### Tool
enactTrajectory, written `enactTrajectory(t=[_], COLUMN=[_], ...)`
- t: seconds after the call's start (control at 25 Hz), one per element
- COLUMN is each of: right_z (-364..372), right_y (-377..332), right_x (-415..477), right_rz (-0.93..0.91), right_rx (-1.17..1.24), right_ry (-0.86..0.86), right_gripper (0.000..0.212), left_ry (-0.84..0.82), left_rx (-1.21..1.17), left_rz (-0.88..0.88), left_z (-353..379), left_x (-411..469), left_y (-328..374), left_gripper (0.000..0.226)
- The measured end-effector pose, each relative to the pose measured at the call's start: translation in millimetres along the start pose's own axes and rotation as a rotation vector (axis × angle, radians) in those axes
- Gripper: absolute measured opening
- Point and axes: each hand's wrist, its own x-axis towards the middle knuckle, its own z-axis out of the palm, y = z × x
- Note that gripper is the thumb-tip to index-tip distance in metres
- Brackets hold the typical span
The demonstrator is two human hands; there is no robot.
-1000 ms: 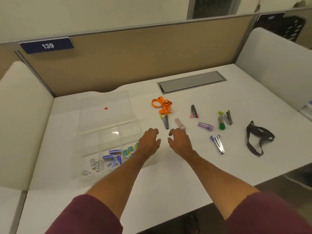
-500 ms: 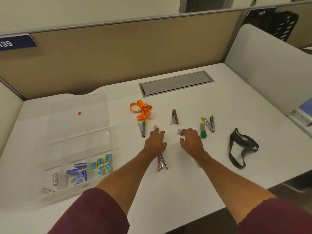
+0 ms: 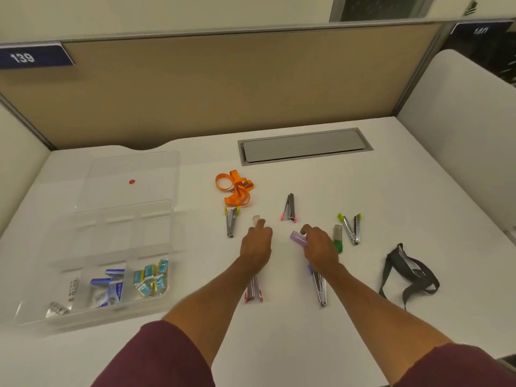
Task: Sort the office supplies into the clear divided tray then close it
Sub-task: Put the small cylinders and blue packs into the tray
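The clear divided tray (image 3: 95,317) sits at the left, its lid (image 3: 131,174) lying open behind it. Blue boxes (image 3: 109,286), teal boxes (image 3: 150,277) and silver staple strips (image 3: 69,289) fill its front compartments. My left hand (image 3: 257,247) has its fingertips closed on a small pink case (image 3: 256,219). My right hand (image 3: 318,248) pinches a purple case (image 3: 297,238). A green case (image 3: 337,237) lies just right of that hand. Several small staplers lie around, including a yellow-tipped stapler (image 3: 231,223), a pink-tipped stapler (image 3: 289,208) and a green-tipped stapler (image 3: 351,229).
An orange lanyard (image 3: 236,188) lies behind the staplers and a black strap (image 3: 407,272) at the right. Two more staplers lie partly under my forearms: a pink stapler (image 3: 253,293) and a blue stapler (image 3: 320,289). A grey cable hatch (image 3: 304,146) sits near the tan partition.
Both hands reached forward from the table's middle. The left went onto the pink case and the right closed on the purple case. The camera view swung right, then back.
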Motion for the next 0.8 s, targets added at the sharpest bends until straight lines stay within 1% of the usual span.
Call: enactTrajectory(t=[0.16, 0.28, 0.44, 0.56, 0.64, 0.8], right_z=[-12, -24, -19, -8, 1, 24], right_y=[-31, -82, -165, -225, -258, -306], right_x=[14, 26, 35, 32, 28, 19], right_rz=[-0.024, -0.066, -0.188, -0.269, -0.315, -0.345], right_rx=[0.132, 0.208, 0.289, 0.297, 0.286, 0.285], right_ry=[0.034, -0.001, -0.034, -0.06, -0.079, -0.104], right_gripper=[0.041, 0.047, 0.045, 0.046, 0.045, 0.038], left_ry=[0.116, 0.204, 0.285, 0.301, 0.3, 0.195], left_rx=[-0.044, -0.046, -0.075, -0.069, -0.108, -0.182], left_rz=[0.012, -0.025, -0.104, -0.179, -0.229, -0.302], left_z=[-26, -59, -97, -115, -121, -124], left_x=[4, 1, -11, -29, -41, -53], left_y=[-15, -37, -94, -145, -176, -224], left_gripper=[0.027, 0.025, 0.023, 0.026, 0.027, 0.029])
